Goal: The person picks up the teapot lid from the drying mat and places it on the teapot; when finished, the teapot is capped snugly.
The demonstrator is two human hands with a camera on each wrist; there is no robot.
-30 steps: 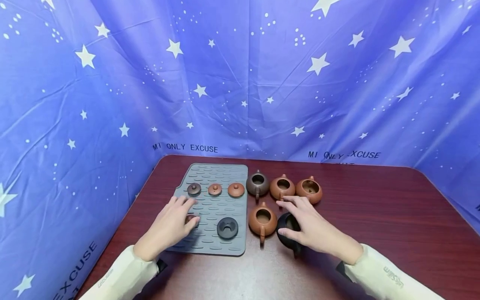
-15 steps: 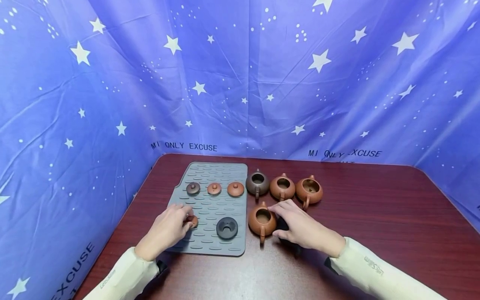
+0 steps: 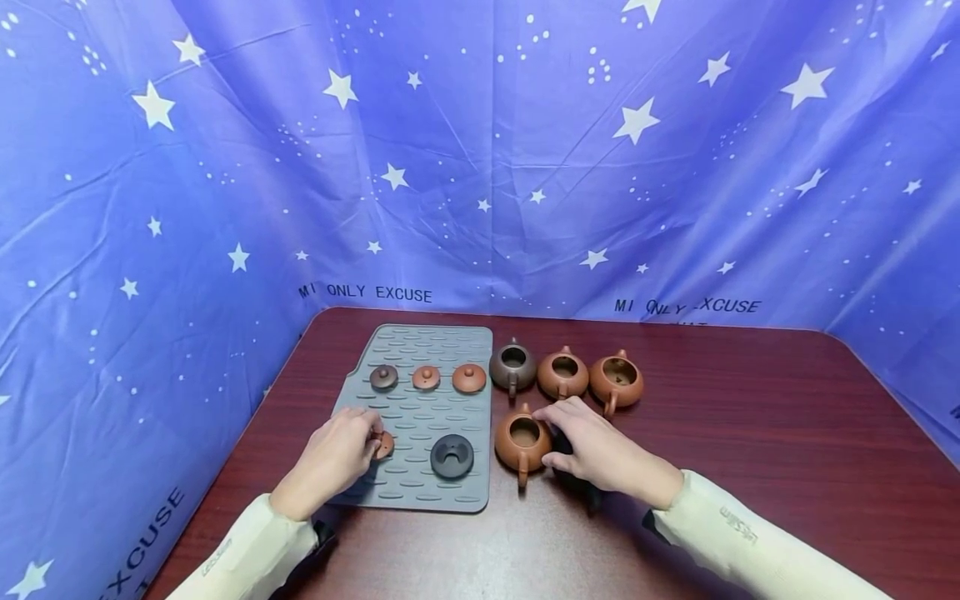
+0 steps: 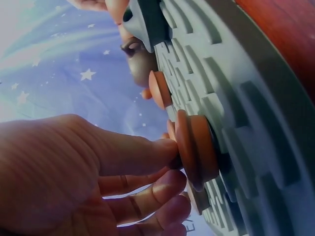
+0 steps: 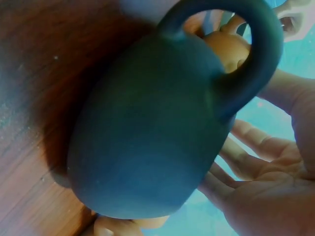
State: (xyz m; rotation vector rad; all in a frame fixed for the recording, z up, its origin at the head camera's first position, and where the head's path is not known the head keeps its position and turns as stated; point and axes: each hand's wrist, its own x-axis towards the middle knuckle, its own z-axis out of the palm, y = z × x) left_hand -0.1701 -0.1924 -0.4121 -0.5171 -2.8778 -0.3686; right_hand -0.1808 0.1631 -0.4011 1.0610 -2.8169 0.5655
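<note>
With thumb and fingertips my left hand [image 3: 333,454] pinches the knob of an orange-brown teapot lid [image 3: 384,446], low over the front left of the grey mat [image 3: 420,421]. In the left wrist view the lid [image 4: 199,145] stands close over the ridges, its knob mostly behind the fingertips. My right hand [image 3: 607,454] reaches across a black teapot [image 5: 147,123] and holds the right side of a lidless orange-brown teapot [image 3: 512,457], index finger near the spout, thumb nearer the handle. The hand hides most of the black teapot in the head view.
A black lid [image 3: 452,457] lies on the mat's front right. Behind it are a dark brown lid [image 3: 384,378] and two orange-brown lids. Along the back stand a dark brown teapot [image 3: 513,368] and two orange-brown teapots. A starry blue cloth [image 3: 480,167] surrounds the table.
My left hand has come down and taken the lid by its knob. My right hand has moved left from over the black teapot to the orange-brown teapot beside it.
</note>
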